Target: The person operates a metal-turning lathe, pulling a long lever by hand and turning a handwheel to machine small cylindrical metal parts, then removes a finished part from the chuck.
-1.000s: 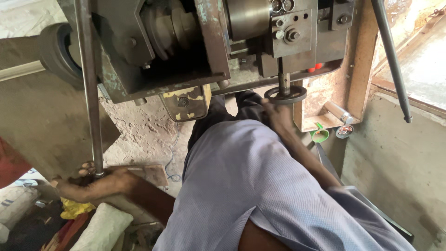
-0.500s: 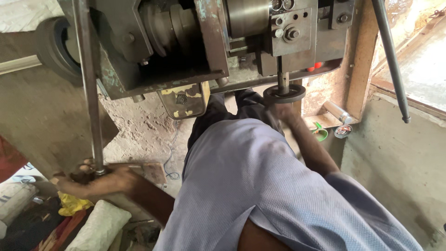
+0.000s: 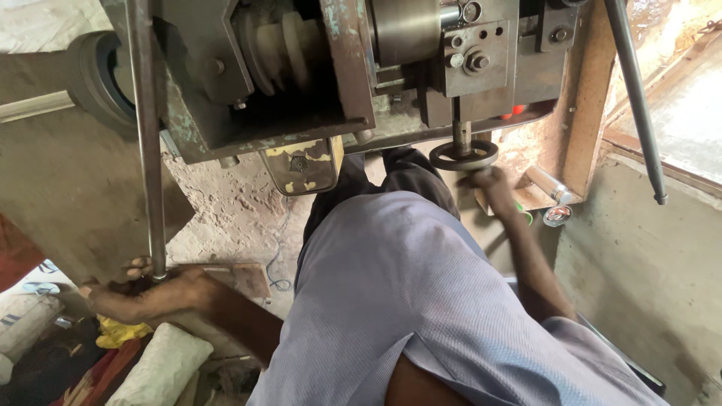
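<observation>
I look down over my pale blue shirt at a heavy grey metal machine (image 3: 316, 75). My left hand (image 3: 143, 293) is wrapped around the bottom end of a long steel lever rod (image 3: 147, 143) at lower left. My right hand (image 3: 492, 188) reaches forward and grips the rim of a small round handwheel (image 3: 464, 156) on a vertical shaft under the machine's head. My dark trousers show below the machine.
A second long rod (image 3: 635, 105) slants down at the right beside a concrete ledge. A metal cylinder (image 3: 553, 186) and a small round tin (image 3: 556, 216) lie near the wooden frame. White sacks (image 3: 162, 365) and yellow cloth lie at lower left.
My right hand has shifted slightly on the handwheel and the view has tilted a little. My left hand stays on the lever's lower end.
</observation>
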